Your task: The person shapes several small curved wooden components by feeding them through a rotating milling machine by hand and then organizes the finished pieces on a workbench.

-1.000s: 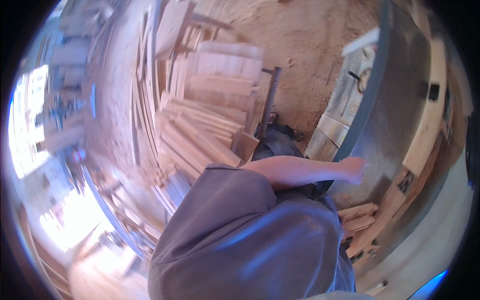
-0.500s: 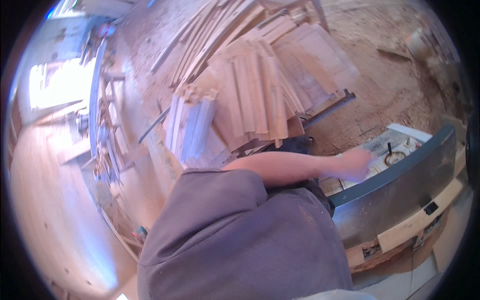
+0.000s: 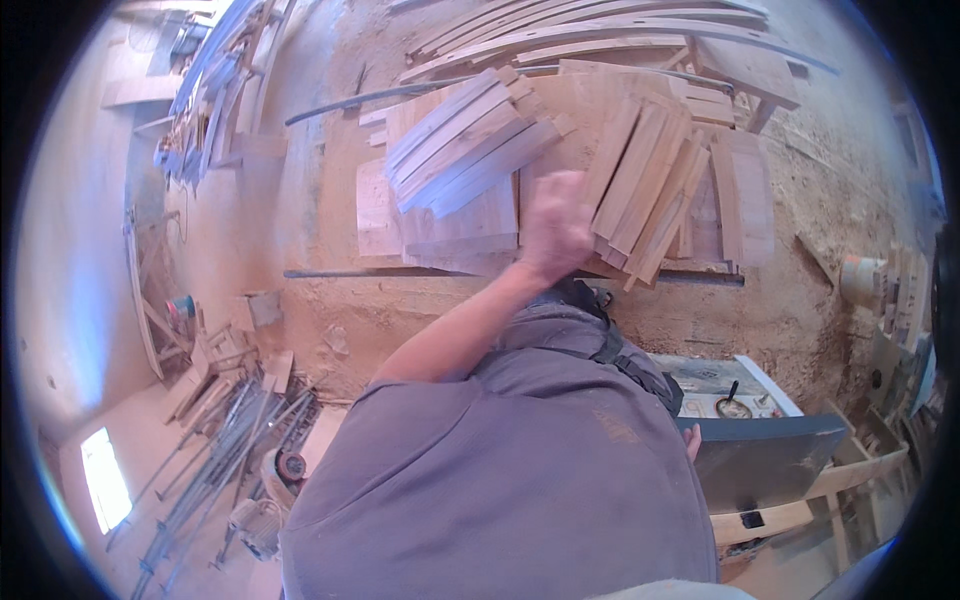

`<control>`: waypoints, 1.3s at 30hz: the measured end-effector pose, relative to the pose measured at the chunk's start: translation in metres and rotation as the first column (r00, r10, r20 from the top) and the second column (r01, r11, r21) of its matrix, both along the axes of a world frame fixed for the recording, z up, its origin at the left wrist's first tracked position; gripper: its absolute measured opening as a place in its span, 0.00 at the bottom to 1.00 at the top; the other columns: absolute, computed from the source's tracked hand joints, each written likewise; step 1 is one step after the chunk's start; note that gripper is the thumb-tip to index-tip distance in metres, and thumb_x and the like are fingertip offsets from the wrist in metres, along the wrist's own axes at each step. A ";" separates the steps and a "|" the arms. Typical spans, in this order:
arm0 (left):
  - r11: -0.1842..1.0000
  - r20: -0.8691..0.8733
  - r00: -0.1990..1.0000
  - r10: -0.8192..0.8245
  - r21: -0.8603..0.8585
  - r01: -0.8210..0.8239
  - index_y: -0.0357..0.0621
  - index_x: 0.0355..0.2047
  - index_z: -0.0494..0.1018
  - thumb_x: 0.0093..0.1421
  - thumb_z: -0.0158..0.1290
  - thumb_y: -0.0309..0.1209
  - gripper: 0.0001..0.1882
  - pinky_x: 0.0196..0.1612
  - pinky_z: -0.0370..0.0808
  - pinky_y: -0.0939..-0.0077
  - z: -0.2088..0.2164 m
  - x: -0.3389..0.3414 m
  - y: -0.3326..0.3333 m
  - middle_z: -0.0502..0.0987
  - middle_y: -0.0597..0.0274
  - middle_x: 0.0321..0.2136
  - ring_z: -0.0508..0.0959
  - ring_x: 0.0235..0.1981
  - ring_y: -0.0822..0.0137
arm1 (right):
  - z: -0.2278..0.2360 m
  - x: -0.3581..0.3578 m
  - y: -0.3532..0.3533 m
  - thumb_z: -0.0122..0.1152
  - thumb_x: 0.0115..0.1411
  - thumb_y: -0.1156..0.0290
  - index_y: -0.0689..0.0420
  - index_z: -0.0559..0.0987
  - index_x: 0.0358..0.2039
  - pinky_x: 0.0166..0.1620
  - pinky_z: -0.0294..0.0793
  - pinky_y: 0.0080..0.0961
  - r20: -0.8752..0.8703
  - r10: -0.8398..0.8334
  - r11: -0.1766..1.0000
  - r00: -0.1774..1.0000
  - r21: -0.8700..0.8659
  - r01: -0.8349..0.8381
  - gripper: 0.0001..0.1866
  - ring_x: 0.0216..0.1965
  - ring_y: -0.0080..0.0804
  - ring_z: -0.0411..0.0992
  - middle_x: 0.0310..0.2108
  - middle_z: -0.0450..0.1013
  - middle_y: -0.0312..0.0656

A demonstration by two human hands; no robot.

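Observation:
My left hand [image 3: 558, 228] reaches over the stacked boards, its fingers curled closed and a little blurred. Whatever it may hold is hidden. On its right lies a stack of narrow wooden strips [image 3: 645, 185]; on its left is another pile of wooden strips [image 3: 465, 145]. Only the fingertips of my right hand [image 3: 692, 440] show, beside the left end of the dark front of an open drawer [image 3: 770, 455]; the rest is behind my body. Inside the drawer sits a round dish-like thing [image 3: 733, 408] with a dark handle sticking up.
Long wooden boards [image 3: 600, 45] lie beyond the stacks. Metal bar clamps [image 3: 215, 480] and a grey motor [image 3: 258, 525] are on the floor at the lower left. A white bucket [image 3: 862, 278] stands at the right. Sawdust covers much of the floor.
My left hand has moved from over the open drawer to the wooden strips, further left. The view has turned, bringing the clamps into sight. My right fingertips now show by the drawer.

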State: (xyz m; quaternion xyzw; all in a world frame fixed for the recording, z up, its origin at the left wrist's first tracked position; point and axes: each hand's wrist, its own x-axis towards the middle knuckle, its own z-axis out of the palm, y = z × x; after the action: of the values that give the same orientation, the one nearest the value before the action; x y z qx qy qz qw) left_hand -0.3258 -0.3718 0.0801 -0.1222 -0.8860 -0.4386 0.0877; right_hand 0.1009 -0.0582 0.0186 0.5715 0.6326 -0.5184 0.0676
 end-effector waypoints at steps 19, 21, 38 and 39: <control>0.860 -0.270 0.910 0.316 -0.323 -0.394 0.46 0.37 0.70 0.43 0.62 0.16 0.21 0.43 0.71 0.56 -0.073 0.030 -0.250 0.69 0.54 0.36 0.72 0.39 0.52 | 0.071 -0.251 -0.091 0.62 0.60 0.78 0.66 0.71 0.64 0.61 0.76 0.39 0.036 0.709 0.651 0.704 0.352 -0.673 0.30 0.61 0.46 0.74 0.60 0.73 0.54; 0.907 -0.306 0.924 0.228 -0.279 -0.316 0.47 0.38 0.70 0.41 0.63 0.16 0.23 0.43 0.70 0.56 -0.070 0.041 -0.249 0.69 0.55 0.38 0.71 0.40 0.52 | 0.086 -0.297 -0.136 0.62 0.61 0.77 0.66 0.70 0.65 0.62 0.76 0.37 -0.091 0.711 0.692 0.697 0.267 -0.671 0.31 0.58 0.45 0.77 0.57 0.76 0.54; 0.991 -0.403 0.914 -0.045 -0.133 -0.009 0.50 0.43 0.80 0.45 0.62 0.26 0.21 0.55 0.75 0.55 -0.030 0.113 -0.140 0.72 0.58 0.50 0.71 0.54 0.49 | 0.029 -0.430 -0.295 0.54 0.70 0.60 0.64 0.70 0.61 0.58 0.76 0.51 -0.406 -0.200 0.241 0.892 -0.903 -0.357 0.26 0.52 0.53 0.76 0.50 0.76 0.54; 0.988 -0.392 0.913 -0.112 -0.140 0.062 0.50 0.43 0.79 0.44 0.63 0.27 0.22 0.58 0.76 0.53 -0.027 0.125 -0.133 0.73 0.59 0.57 0.69 0.59 0.47 | 0.031 -0.425 -0.288 0.54 0.70 0.51 0.61 0.72 0.61 0.54 0.77 0.49 -0.382 -0.228 0.187 0.896 -0.920 -0.344 0.29 0.48 0.52 0.76 0.45 0.78 0.53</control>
State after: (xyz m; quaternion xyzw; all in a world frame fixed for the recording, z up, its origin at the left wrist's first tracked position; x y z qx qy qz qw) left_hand -0.2011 -0.5044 0.0536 -0.2534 -0.8688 -0.3520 0.2388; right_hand -0.3244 -0.3462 0.0500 0.2364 0.1739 -0.9103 0.2919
